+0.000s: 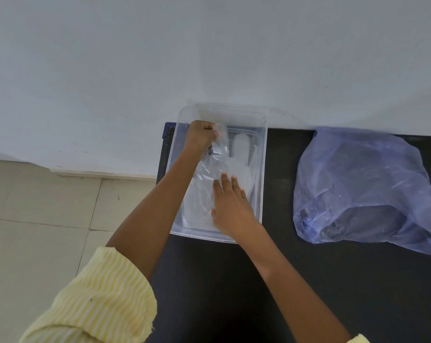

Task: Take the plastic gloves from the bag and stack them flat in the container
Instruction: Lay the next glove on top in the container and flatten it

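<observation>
While your left hand pinches the glove inside the container, flat right hand pins it; flattening step, release next.

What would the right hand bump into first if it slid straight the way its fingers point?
The right hand lies flat on the plastic gloves, so it would run along their finger parts first, then probably bump the far wall of the container. Depth is hard to judge.

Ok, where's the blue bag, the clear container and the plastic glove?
blue bag [353, 169], head view, its crinkled middle.
container [263, 169], head view, its right wall.
plastic glove [241, 147], head view, one flat finger.
</observation>
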